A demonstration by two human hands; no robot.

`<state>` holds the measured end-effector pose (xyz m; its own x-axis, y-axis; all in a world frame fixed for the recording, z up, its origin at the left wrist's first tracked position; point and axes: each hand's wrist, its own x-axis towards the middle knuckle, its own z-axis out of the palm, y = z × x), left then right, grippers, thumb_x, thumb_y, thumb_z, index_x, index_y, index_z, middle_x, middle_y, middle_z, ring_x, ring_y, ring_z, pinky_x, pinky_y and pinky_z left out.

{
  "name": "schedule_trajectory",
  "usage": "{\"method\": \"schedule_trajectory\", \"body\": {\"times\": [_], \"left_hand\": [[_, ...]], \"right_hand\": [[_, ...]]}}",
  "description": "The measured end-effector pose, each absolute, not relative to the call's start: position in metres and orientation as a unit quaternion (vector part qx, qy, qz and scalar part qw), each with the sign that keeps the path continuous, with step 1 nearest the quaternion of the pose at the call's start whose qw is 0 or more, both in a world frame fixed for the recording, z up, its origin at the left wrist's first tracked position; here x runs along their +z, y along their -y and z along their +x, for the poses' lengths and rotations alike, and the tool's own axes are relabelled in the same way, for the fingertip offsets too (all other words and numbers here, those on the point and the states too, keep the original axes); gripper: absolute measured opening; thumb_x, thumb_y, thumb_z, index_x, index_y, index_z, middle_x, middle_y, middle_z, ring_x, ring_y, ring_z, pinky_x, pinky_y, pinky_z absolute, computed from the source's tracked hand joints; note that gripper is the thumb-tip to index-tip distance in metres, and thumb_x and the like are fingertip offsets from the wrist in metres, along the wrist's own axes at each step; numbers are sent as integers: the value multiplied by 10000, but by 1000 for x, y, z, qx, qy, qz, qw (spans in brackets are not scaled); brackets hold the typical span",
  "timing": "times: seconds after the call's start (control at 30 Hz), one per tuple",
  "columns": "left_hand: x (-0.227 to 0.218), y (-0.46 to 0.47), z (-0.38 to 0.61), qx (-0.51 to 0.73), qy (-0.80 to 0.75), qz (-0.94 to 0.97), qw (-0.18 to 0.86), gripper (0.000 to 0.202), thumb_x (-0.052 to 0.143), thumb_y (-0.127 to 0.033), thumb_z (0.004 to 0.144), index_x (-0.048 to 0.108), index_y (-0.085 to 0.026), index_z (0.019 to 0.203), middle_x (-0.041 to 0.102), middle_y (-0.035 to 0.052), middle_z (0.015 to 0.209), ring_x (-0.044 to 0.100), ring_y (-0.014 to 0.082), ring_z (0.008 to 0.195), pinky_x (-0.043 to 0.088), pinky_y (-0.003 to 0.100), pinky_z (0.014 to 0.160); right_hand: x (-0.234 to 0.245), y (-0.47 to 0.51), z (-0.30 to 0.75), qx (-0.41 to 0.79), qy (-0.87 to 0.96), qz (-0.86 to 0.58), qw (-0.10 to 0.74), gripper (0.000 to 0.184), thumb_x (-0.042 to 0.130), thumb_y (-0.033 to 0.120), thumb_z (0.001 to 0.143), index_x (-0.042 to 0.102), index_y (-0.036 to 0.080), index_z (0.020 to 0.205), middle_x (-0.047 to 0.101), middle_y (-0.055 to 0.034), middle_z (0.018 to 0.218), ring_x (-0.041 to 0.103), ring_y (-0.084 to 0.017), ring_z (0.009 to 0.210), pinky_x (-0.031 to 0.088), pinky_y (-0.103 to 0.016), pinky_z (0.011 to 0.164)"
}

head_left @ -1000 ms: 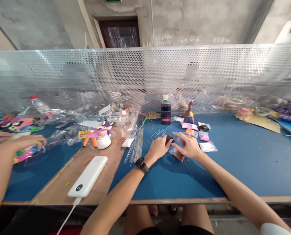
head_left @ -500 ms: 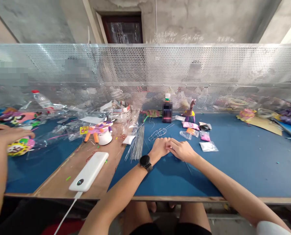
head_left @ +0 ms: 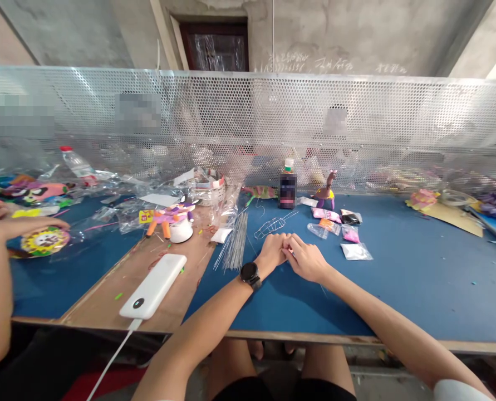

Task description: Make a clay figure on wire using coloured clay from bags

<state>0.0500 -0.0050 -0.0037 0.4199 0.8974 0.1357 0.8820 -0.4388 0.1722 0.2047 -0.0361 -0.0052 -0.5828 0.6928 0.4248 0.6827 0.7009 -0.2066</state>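
My left hand (head_left: 271,250), with a black watch (head_left: 250,274) on its wrist, and my right hand (head_left: 306,257) meet fingertip to fingertip over the blue table top (head_left: 418,278). Both are closed in a pinch on something small that the fingers hide. A bent wire frame (head_left: 273,225) lies just beyond them. A bundle of thin straight wires (head_left: 235,245) lies to the left of my left hand. Small bags of coloured clay (head_left: 335,227) sit to the right and beyond.
A white power bank (head_left: 153,285) with its cable lies on a wooden board (head_left: 106,295). A small dark bottle (head_left: 288,186) and a clay giraffe figure (head_left: 325,190) stand by the perforated metal screen (head_left: 248,122). Another person's hand (head_left: 14,223) works at the left among plastic wrappers and colourful toys.
My right hand, open with spread fingers a second ago, has closed against my left hand, covering the dark piece the left held. The person at the left has shifted a round colourful toy.
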Motion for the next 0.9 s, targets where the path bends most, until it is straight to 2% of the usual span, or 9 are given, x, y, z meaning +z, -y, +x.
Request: {"method": "schedule_trajectory", "body": {"times": [0.17, 0.27, 0.37, 0.47, 0.6, 0.67, 0.77, 0.9], "left_hand": [[-7, 3, 49, 111, -524, 844, 40, 199, 526, -276, 982, 687, -159, 982, 749, 147, 943, 734, 286, 876, 452, 315, 675], [-5, 5, 47, 120, -530, 839, 42, 170, 544, -290, 972, 668, -175, 956, 742, 120, 935, 730, 272, 861, 461, 307, 681], [-1, 7, 43, 155, -535, 830, 40, 127, 560, -264, 949, 657, -193, 991, 731, 98, 986, 720, 255, 871, 492, 307, 709], [1, 6, 39, 208, -519, 828, 45, 206, 591, -228, 915, 653, -201, 1109, 716, 99, 1103, 706, 255, 970, 528, 315, 772], [0, 5, 39, 284, -446, 845, 82, 430, 628, -249, 907, 592, -210, 1333, 669, 98, 1301, 661, 248, 1145, 545, 326, 917], [-1, 6, 40, 305, -406, 855, 101, 456, 619, -242, 909, 579, -215, 1363, 654, 97, 1329, 645, 245, 1182, 537, 332, 969], [0, 8, 41, 316, -363, 866, 136, 451, 598, -220, 903, 589, -223, 1353, 645, 101, 1315, 644, 242, 1181, 534, 340, 993], [4, 11, 42, 314, -320, 878, 169, 512, 604, -173, 858, 588, -224, 1367, 628, 109, 1296, 638, 246, 1175, 536, 356, 1009]], "right_hand": [[-10, 42, 197, 40, 863, -417, 282, 130, 413, 278, 1062, 522, 211, 1043, 649, -72, 1063, 588, -138, 648, 296, -267, 526], [-11, 39, 197, 98, 841, -421, 324, 160, 450, 325, 1052, 562, 215, 1019, 658, -58, 1014, 604, -142, 663, 381, -259, 567], [-7, 30, 205, 189, 799, -425, 382, 209, 569, 408, 999, 630, 210, 973, 683, -33, 901, 615, -144, 654, 477, -270, 631], [-3, 23, 213, 308, 758, -442, 369, 323, 702, 516, 909, 693, 194, 935, 665, 9, 685, 583, -133, 529, 466, -253, 534], [-4, 23, 214, 459, 718, -426, 304, 503, 801, 579, 809, 715, 169, 1086, 602, 60, 506, 482, -114, 349, 374, -232, 369], [-5, 25, 213, 518, 706, -392, 282, 464, 783, 599, 820, 711, 167, 973, 560, 72, 443, 457, -110, 314, 368, -227, 344], [-5, 27, 212, 543, 705, -358, 284, 454, 733, 618, 862, 667, 180, 763, 503, 69, 373, 466, -113, 304, 365, -221, 339], [-2, 29, 213, 542, 699, -358, 299, 471, 709, 615, 883, 661, 186, 695, 520, 44, 369, 476, -124, 301, 359, -237, 333]]}}
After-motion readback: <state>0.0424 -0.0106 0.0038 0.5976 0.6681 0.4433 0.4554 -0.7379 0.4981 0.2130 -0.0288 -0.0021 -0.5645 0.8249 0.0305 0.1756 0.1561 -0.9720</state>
